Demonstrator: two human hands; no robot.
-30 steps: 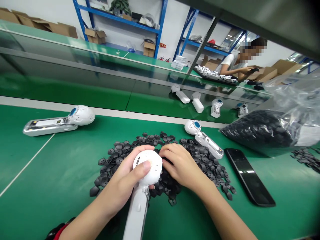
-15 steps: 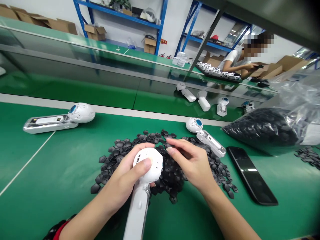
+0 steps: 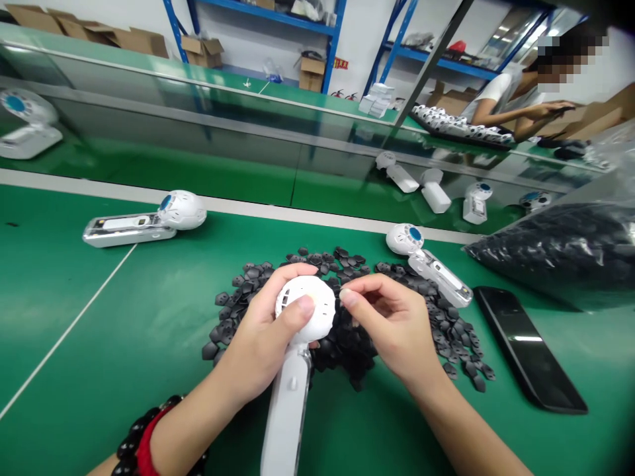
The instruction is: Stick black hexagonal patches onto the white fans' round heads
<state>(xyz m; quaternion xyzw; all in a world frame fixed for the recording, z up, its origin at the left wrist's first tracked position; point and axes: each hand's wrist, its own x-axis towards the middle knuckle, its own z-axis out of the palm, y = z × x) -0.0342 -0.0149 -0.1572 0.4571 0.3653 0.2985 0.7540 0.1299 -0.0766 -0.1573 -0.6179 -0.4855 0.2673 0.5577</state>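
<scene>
Two hands were busy mid-worktop [image 3: 104, 344]: our left hand [image 3: 265, 337] gripped the white handheld device [image 3: 305, 304] above the black moulded pieces [image 3: 354, 350], our right hand [image 3: 391, 324] pinched narrowly, holding what we couldn't tell, and any slip could have lost something among them.

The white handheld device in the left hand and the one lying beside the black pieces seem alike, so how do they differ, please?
The white handheld device is gripped in the left hand, head showing small slots; the lying device rests on the green mat, head showing a blue centre. Both have a round white head on a long handle.
</scene>
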